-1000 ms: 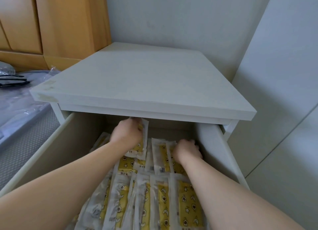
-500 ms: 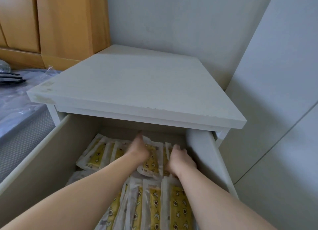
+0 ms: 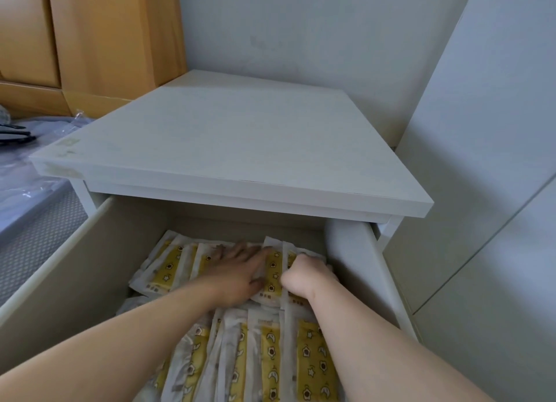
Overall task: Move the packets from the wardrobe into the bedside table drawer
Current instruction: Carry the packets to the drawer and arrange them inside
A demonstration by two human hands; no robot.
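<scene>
Two bare hands work among white-and-yellow star-printed plastic packets (image 3: 313, 371) in the open cream drawer (image 3: 90, 266), lower middle of the frame.
The left hand (image 3: 237, 269) lies flat, fingers straight and spread, pressing on the back row of packets. The right hand (image 3: 304, 277) sits just beside it, knuckles up, its fingers curled down out of sight, so whether they hold a packet cannot be told. Packets fill the drawer floor in two rows. The white bedside table top (image 3: 240, 149) overhangs the drawer's back. An orange wooden wardrobe (image 3: 114, 34) stands upper left.
</scene>
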